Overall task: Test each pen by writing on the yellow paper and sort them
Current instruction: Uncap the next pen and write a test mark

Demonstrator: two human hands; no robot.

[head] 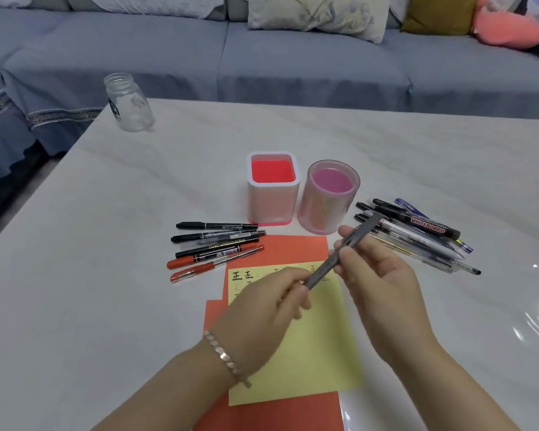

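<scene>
A grey pen [339, 253] is held slanted in the air above the yellow paper [311, 346]. My left hand [268, 306] pinches its lower end and my right hand [377, 275] grips its upper part. The yellow paper lies on orange sheets [293, 247] and bears several written characters along its top edge. Left of the paper lies a row of several black and red pens [215, 247]. To the right lies a pile of several pens [417, 234], one a whiteboard marker. Behind the paper stand a square white holder with a red inside [273, 188] and a round pink holder [329, 197], both without pens.
The white marble-look table [122, 213] carries a clear glass jar [128, 102] at its far left corner. A blue-grey sofa [293, 57] with cushions runs behind the table. A bracelet is on my left wrist.
</scene>
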